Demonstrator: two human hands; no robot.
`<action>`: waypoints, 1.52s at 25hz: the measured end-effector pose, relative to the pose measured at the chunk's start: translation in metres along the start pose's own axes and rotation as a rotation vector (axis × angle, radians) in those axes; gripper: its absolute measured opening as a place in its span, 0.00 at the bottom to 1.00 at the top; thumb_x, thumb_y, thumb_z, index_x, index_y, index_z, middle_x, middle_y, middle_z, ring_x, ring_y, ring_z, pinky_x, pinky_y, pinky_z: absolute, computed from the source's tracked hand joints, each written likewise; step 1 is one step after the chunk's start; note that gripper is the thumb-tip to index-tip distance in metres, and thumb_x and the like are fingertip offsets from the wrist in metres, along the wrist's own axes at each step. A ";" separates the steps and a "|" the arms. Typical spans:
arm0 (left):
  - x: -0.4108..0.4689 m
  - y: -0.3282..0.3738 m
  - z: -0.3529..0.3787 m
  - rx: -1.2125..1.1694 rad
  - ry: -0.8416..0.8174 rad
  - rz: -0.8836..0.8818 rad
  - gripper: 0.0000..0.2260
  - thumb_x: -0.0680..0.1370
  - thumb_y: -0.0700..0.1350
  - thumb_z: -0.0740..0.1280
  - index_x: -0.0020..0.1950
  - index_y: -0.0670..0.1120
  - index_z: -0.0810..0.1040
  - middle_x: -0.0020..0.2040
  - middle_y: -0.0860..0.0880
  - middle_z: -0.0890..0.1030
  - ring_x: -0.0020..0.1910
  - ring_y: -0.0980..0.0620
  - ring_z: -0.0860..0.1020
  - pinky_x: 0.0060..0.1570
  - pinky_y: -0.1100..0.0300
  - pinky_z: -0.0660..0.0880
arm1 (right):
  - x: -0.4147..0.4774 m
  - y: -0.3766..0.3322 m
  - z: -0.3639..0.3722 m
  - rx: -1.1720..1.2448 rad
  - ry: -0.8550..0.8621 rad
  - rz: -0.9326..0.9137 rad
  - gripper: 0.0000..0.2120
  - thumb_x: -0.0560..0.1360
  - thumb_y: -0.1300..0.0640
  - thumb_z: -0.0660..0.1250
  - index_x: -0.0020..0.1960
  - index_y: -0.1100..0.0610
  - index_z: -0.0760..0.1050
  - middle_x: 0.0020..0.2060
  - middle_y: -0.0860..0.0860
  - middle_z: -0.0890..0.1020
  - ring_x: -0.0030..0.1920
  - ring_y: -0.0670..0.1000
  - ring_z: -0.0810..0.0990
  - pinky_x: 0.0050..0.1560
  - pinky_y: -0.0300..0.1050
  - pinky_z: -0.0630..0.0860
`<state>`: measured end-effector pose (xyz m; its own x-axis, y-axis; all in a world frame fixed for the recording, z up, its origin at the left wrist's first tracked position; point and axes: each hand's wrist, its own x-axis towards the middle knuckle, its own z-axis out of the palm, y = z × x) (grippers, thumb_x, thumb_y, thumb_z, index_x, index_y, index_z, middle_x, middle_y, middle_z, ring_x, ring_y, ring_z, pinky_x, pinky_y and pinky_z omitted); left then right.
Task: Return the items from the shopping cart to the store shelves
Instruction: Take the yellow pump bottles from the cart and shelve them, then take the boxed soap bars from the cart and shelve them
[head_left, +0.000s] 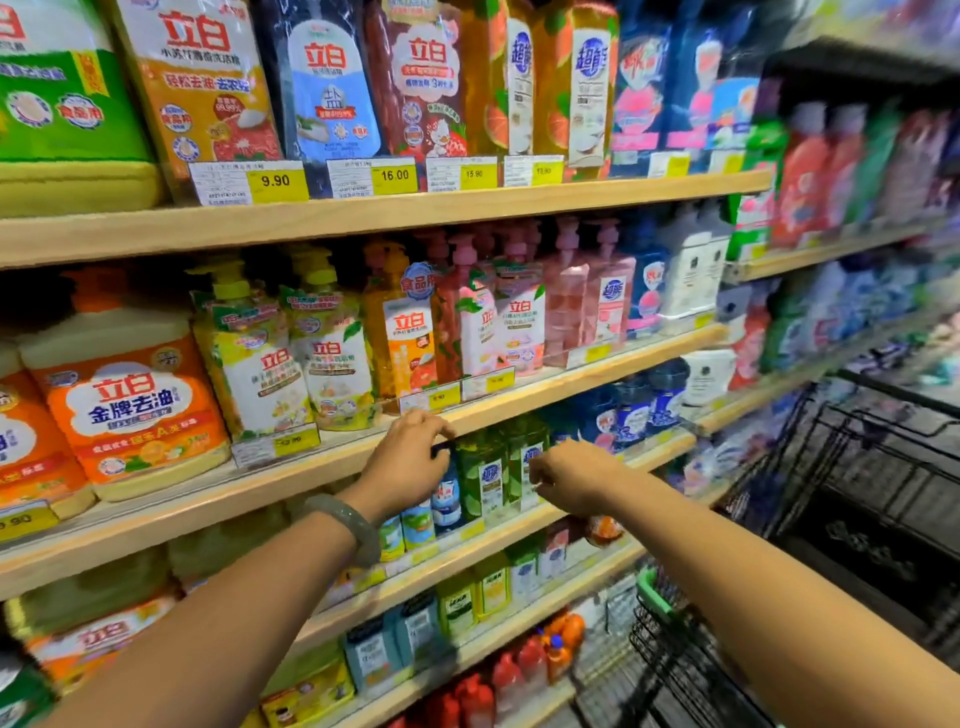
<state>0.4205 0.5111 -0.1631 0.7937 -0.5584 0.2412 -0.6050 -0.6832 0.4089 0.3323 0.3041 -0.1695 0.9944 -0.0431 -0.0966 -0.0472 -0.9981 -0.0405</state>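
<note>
Plastic blue-labelled bottle (445, 491), likely rigid, slick, liquid-heavy: my left hand (410, 460) fingers pinch its dark cap; right hand (569, 480) fingers curled, contents indeterminable.

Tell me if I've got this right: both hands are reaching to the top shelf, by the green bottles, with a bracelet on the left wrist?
Not quite. The head view shows the left hand and right hand at a lower shelf, the third one down. The green bottles and the bracelet are as you say.
</note>
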 end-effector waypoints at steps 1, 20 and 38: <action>0.001 0.011 0.002 0.023 -0.075 0.025 0.11 0.78 0.45 0.62 0.60 0.50 0.75 0.59 0.49 0.71 0.59 0.49 0.72 0.59 0.55 0.70 | -0.009 0.012 0.001 -0.012 -0.005 0.002 0.14 0.77 0.55 0.60 0.61 0.51 0.76 0.59 0.55 0.80 0.57 0.58 0.78 0.55 0.52 0.77; 0.018 0.328 0.259 -0.084 -0.544 0.245 0.09 0.79 0.44 0.61 0.53 0.44 0.80 0.54 0.47 0.82 0.54 0.47 0.77 0.52 0.57 0.73 | -0.254 0.388 0.100 -0.023 -0.448 0.424 0.15 0.77 0.50 0.62 0.57 0.57 0.77 0.55 0.57 0.80 0.55 0.59 0.78 0.54 0.51 0.76; 0.144 0.304 0.482 -0.046 -0.976 -0.056 0.10 0.78 0.41 0.57 0.43 0.40 0.76 0.40 0.41 0.77 0.39 0.50 0.73 0.41 0.60 0.71 | -0.180 0.509 0.240 0.233 -0.662 0.478 0.15 0.78 0.49 0.59 0.60 0.54 0.75 0.59 0.57 0.78 0.59 0.59 0.76 0.56 0.50 0.74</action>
<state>0.3201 -0.0037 -0.4279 0.4070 -0.6840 -0.6054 -0.5486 -0.7130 0.4367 0.1066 -0.1853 -0.4115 0.6053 -0.3503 -0.7148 -0.5390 -0.8411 -0.0442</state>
